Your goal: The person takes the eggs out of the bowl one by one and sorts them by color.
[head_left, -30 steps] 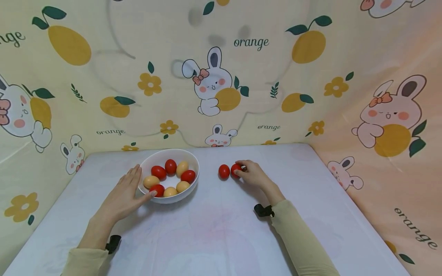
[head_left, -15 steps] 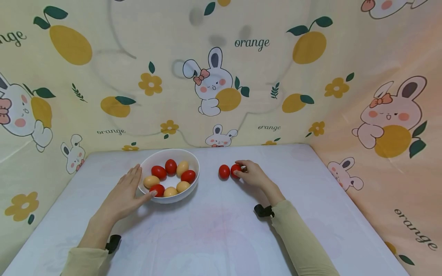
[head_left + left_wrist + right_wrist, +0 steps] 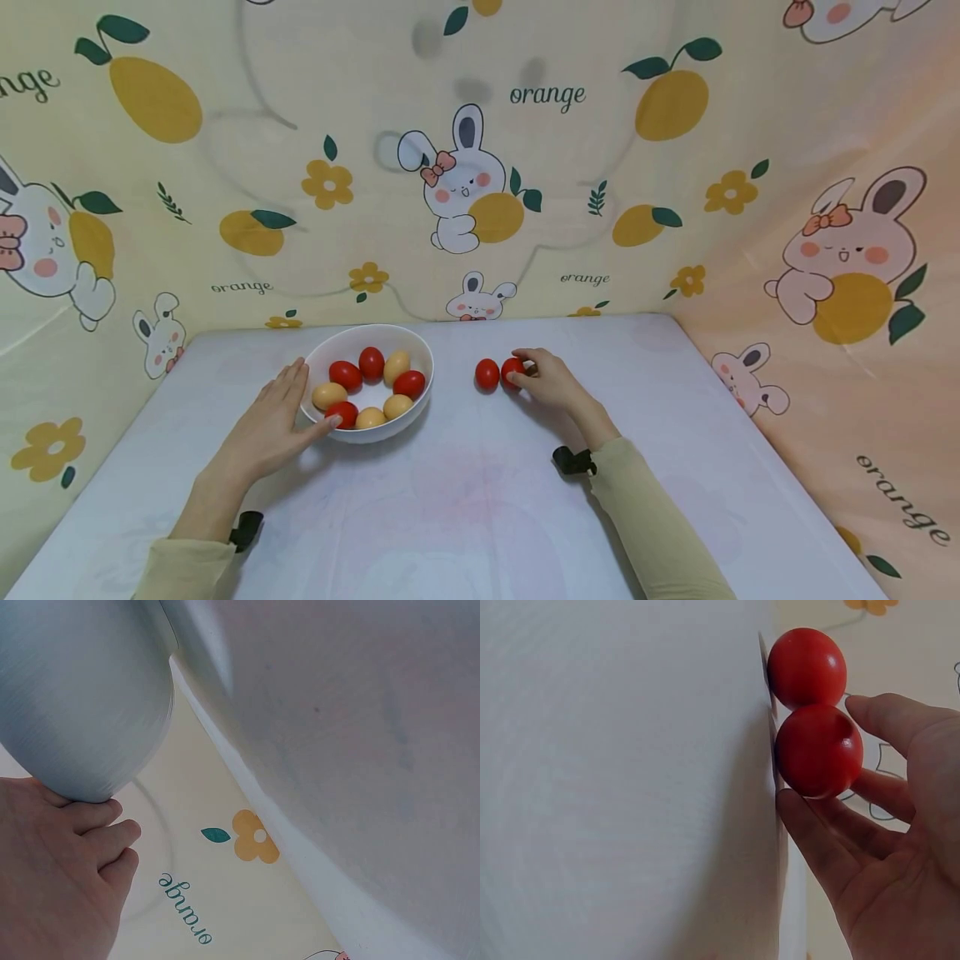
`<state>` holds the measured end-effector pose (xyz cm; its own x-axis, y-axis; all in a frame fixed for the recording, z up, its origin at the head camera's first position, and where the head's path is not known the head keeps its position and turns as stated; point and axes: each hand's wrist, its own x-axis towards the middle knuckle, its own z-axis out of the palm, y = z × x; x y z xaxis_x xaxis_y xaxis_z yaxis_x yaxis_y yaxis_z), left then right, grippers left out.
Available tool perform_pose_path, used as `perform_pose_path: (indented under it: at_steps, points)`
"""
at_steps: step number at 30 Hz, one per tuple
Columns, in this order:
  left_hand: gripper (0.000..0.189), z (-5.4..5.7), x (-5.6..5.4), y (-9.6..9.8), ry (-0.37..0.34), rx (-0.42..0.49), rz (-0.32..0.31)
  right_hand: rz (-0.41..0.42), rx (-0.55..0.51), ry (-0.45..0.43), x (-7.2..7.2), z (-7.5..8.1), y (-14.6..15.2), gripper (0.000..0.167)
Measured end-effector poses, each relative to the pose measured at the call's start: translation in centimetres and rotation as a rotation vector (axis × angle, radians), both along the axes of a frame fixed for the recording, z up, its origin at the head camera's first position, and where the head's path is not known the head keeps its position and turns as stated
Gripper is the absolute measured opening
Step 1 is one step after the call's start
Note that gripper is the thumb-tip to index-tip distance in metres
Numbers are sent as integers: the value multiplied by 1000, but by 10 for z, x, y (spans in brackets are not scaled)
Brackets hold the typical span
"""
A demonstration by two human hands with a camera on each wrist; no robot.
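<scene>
A white bowl [image 3: 367,435] stands on the table with several red eggs [image 3: 371,362] and beige eggs [image 3: 329,395] inside, lying in a ring. Against its left side rests my left hand [image 3: 262,425], fingers straight, thumb stretched over the near rim by a red egg. In the left wrist view, fingers [image 3: 105,836] touch the bowl's outer wall [image 3: 90,697]. To the bowl's right, two red eggs sit side by side. My right hand [image 3: 551,379] curls thumb and fingers round the right egg [image 3: 819,751]; the other red egg [image 3: 808,667] touches or nearly touches it.
The white table [image 3: 465,517] has a cloth-like covering. Behind it and along both sides hangs a cream sheet [image 3: 360,117] printed with rabbits and oranges. A black wrist camera [image 3: 246,531] sits on the left wrist, another black camera [image 3: 573,460] on the right.
</scene>
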<state>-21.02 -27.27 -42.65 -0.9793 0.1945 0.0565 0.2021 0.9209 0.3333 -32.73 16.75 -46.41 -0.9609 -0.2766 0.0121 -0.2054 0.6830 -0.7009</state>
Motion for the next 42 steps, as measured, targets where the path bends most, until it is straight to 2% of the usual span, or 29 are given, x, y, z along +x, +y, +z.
perform_pose_path:
  at_steps: [16, 27, 35, 42]
  points:
    - [111, -1, 2, -1, 7, -4, 8, 10, -40, 31, 4, 5, 2, 57]
    - [111, -2, 2, -3, 3, -9, 11, 35, -137, 251, 6, 26, -20, 49]
    - [112, -3, 0, -3, -5, -10, 15, 158, -214, 374, 13, 40, -57, 42]
    - [113, -3, 0, -1, -12, 3, 19, 245, -215, 394, 16, 47, -89, 40]
